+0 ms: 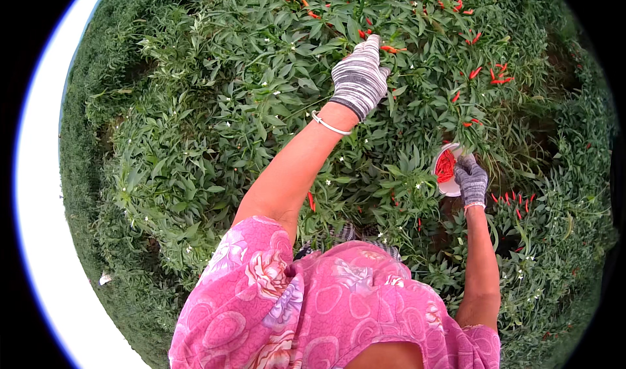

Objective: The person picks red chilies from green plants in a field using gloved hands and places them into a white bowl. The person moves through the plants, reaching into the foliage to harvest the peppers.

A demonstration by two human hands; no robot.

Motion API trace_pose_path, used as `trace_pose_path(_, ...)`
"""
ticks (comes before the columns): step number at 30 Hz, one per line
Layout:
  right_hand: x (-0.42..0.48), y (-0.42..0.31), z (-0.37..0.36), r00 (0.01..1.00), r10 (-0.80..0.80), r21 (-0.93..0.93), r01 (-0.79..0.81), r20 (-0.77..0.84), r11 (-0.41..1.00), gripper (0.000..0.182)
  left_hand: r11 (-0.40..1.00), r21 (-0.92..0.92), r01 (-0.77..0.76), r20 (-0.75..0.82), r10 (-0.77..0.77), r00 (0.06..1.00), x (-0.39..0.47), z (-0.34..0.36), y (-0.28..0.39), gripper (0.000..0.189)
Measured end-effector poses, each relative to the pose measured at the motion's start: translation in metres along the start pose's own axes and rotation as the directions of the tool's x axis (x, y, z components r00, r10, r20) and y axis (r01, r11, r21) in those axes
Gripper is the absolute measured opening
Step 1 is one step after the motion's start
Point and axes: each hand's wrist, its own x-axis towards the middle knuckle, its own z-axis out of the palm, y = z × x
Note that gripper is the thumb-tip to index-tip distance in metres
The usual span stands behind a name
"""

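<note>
My left hand [361,75], in a white-and-dark striped knit glove, reaches forward into the chili pepper plants [274,75]. Its fingertips are beside red chili peppers [362,33], and an orange-red chili [392,49] hangs just right of them. Leaves and the glove's back hide whether the fingers hold anything. Lower on the right, my right hand [472,180] wears a grey knit glove and grips the right rim of a white bucket [450,189]. Picked red chilies [445,167] lie inside the bucket, which is partly covered by foliage and the hand.
More red chilies [500,75] hang on plants to the right, and an upright cluster [513,197] stands beside my right wrist. Dense foliage surrounds my body. Dark gaps [543,124] run between plants on the right. A single red chili [311,201] hangs near my left elbow.
</note>
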Motion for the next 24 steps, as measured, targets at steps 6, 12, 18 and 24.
trace_pose_path(6, -0.018, -0.135, 0.024, 0.861, -0.487, 0.116, 0.504, -0.145, 0.856, 0.019, 0.965, 0.023, -0.26, 0.175, 0.252, 0.952, -0.068, 0.046, 0.013, 0.025)
trace_pose_path(12, -0.006, -0.218, 0.041, 0.418, -0.904, -0.251, 0.868, -0.091, 0.427, 0.02, 0.957, -0.024, -0.288, 0.308, 0.281, 0.909, -0.112, 0.069, 0.028, 0.02)
trace_pose_path(18, 0.023, -0.276, 0.08, 0.786, -0.493, -0.777, 0.554, 0.372, 0.298, 0.025, 0.953, -0.12, -0.279, 0.42, 0.303, 0.855, -0.14, 0.09, 0.034, 0.009)
trace_pose_path(24, 0.044, -0.28, 0.109, 0.784, -0.551, -0.69, 0.568, 0.286, 0.449, 0.032, 0.945, -0.254, -0.204, 0.529, 0.312, 0.789, -0.142, 0.08, 0.023, 0.025)
